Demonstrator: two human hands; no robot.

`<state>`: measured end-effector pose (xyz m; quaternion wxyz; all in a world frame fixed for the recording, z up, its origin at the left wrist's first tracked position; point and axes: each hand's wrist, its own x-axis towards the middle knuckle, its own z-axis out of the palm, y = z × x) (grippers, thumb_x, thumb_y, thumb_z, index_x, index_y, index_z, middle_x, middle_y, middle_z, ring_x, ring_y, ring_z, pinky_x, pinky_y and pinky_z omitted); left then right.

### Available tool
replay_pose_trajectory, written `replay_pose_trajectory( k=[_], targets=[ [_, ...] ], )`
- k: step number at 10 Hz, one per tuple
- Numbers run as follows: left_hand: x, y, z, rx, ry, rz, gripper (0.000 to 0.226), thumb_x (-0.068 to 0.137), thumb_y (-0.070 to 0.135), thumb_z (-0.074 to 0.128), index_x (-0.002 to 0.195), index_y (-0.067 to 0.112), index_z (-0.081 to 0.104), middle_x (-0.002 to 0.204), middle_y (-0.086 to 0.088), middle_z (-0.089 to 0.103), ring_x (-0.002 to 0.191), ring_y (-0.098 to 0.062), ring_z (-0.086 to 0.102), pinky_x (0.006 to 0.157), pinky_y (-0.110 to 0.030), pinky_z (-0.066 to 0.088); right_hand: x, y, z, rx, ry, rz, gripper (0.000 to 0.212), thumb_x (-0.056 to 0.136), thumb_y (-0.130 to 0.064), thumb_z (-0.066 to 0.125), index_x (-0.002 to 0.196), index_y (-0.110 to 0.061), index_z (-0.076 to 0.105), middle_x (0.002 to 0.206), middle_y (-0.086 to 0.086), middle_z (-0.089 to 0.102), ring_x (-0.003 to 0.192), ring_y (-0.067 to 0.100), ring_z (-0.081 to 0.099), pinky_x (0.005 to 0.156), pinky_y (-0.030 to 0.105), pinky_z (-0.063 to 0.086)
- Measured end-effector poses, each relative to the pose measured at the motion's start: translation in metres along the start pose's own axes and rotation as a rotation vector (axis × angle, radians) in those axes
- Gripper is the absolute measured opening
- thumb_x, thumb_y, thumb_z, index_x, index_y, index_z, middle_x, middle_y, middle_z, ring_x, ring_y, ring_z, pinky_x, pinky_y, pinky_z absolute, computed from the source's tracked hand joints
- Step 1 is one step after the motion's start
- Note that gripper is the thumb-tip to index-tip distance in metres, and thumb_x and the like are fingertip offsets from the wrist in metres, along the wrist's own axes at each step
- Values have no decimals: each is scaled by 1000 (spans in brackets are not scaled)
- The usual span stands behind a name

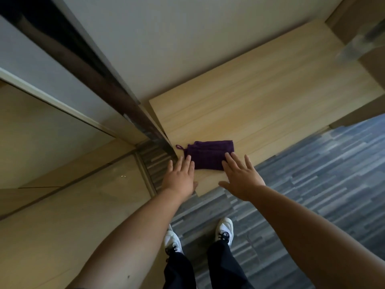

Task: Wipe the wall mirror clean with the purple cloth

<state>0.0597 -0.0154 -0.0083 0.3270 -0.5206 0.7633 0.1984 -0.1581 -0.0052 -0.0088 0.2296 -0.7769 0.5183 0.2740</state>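
1. The left hand and right hand were spread flat, fingertips at the purple cloth — likely readying a pickup.
2. The cloth lay folded at the wooden counter's near corner — within reach of the wall mirror.

Near corners of purple cloth hidden under fingertips, blurred object at top right unidentifiable

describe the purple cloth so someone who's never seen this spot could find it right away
Find the pale wooden counter that runs along the white wall. At its near corner, between the open left hand and right hand, lies the purple cloth. It is folded flat, dark purple, with a small hanging loop at its left end, and is the only item on the wood.
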Motion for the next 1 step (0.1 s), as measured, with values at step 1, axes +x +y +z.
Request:
replay_pose_trajectory(
  k=[1],
  targets=[
    [-27,0,-7,-86,22,26,59,107,38,34,156,11,19,165,-12,10,151,-30,8,122,-50,13,-9,-6,-30,148,29,-20,52,104,-47,32,146,-17,40,155,9,36,144,25,33,120,46,24]
  ],
)
